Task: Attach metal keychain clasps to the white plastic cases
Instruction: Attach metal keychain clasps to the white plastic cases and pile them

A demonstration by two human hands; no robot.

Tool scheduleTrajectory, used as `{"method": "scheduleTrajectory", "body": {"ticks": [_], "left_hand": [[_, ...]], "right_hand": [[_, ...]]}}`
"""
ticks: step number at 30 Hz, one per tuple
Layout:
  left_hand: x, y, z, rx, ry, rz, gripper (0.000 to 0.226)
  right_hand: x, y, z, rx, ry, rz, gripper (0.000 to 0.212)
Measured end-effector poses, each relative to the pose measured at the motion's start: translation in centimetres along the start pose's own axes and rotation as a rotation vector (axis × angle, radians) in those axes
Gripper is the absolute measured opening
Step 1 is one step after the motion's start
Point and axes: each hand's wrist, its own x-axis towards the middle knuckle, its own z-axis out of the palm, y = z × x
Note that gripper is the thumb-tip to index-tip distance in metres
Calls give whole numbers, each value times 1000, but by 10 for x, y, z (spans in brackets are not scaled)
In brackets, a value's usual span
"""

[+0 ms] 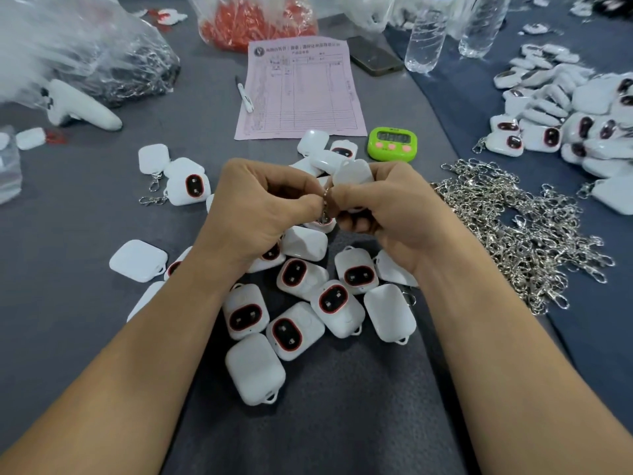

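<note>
While tightly curled, hands (263, 207) (387, 214) around clasp (323, 208), case (352, 173)

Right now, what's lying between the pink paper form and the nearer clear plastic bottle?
In the head view, a dark rectangular phone lies flat between the pink paper form and the nearer clear plastic bottle.

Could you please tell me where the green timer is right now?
In the head view, the green timer sits right of centre, just beyond the right hand, beside the pink form's lower right corner.
</note>
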Motion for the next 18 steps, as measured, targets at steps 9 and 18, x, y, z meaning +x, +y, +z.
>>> {"method": "scheduleTrajectory", "body": {"ticks": [9, 18], "left_hand": [[0, 4, 4, 201, 231, 55, 9], [-6, -3, 7, 833, 34, 211, 19]], "right_hand": [[-2, -9, 8, -43, 152, 18, 12], [1, -6, 5, -416, 180, -71, 16]]}}
